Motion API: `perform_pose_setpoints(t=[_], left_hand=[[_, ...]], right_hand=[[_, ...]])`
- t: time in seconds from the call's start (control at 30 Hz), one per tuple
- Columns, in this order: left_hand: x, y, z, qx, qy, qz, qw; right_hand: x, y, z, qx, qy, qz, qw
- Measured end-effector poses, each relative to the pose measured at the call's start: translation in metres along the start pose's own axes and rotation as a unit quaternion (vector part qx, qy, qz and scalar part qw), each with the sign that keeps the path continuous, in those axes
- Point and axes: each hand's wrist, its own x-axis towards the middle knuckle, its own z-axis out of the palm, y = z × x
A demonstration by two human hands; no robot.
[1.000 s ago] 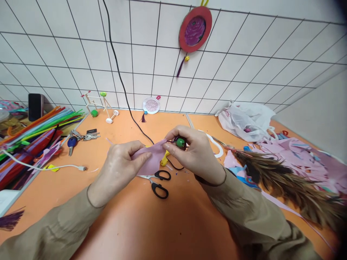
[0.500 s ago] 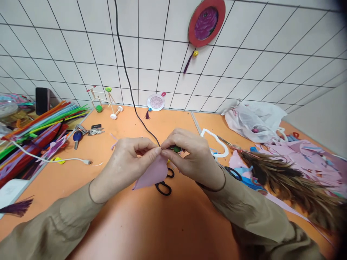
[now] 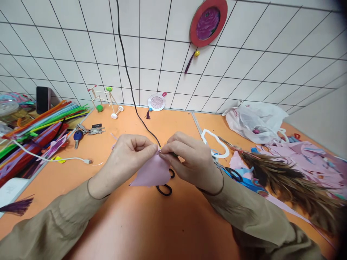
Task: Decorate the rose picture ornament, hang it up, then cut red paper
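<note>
A piece of pink fabric [image 3: 153,171] hangs between my two hands above the orange table. My left hand [image 3: 128,155] pinches its top edge between thumb and forefinger. Close beside it, my right hand [image 3: 189,159] has its fingers closed at the same edge, fingertips nearly touching the left ones. Whatever lies deeper inside the right fingers is hidden. Behind and below the fabric lie scissors [image 3: 165,190], only their black handle loops showing. A black cord [image 3: 141,117] runs down the wall and across the table, ending out of sight behind my hands.
Bundled pipe cleaners [image 3: 40,126], keys [image 3: 78,135] and a white cable [image 3: 73,159] lie at the left. A stick model [image 3: 105,103] and a round tasselled pendant [image 3: 156,102] stand at the back. Right are a plastic bag [image 3: 252,121], brown feathers [image 3: 284,180] and pink scraps [image 3: 300,159].
More of the pink fabric shows, spread wider beneath my hands. My right fingers have shifted along its top edge, and the dark green item by them is now out of sight.
</note>
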Motion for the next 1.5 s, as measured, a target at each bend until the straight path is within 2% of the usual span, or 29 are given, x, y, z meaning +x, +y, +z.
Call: perform_pose_setpoints(t=[0.13, 0.33, 0.5, 0.83, 0.97, 1.1, 1.27, 1.5], left_hand=[[0.001, 0.0, 0.0, -0.004, 0.005, -0.007, 1.0], [-0.001, 0.004, 0.002, -0.001, 0.0, 0.012, 1.0], [-0.004, 0.005, 0.004, 0.008, 0.005, 0.045, 0.999], [-0.004, 0.004, 0.003, 0.001, 0.013, 0.023, 1.0], [-0.003, 0.004, 0.003, -0.004, 0.012, 0.016, 1.0], [-0.001, 0.003, 0.0, -0.022, -0.012, 0.011, 1.0], [0.0, 0.002, -0.008, -0.034, -0.079, 0.02, 0.996], [-0.001, 0.002, -0.014, -0.021, -0.084, 0.036, 0.996]], right_hand=[[0.0, 0.003, 0.002, -0.04, 0.005, -0.074, 0.996], [0.002, 0.0, -0.002, 0.045, -0.009, 0.007, 0.999], [0.001, -0.001, -0.003, 0.025, -0.009, -0.01, 1.0], [0.001, 0.005, 0.001, -0.045, 0.017, -0.099, 0.994], [0.001, 0.006, 0.002, -0.044, 0.011, -0.084, 0.995], [0.0, 0.007, 0.003, -0.007, 0.027, -0.068, 0.997], [-0.001, 0.009, 0.004, 0.064, 0.041, -0.053, 0.996], [-0.002, 0.012, 0.004, 0.026, 0.065, -0.049, 0.996]])
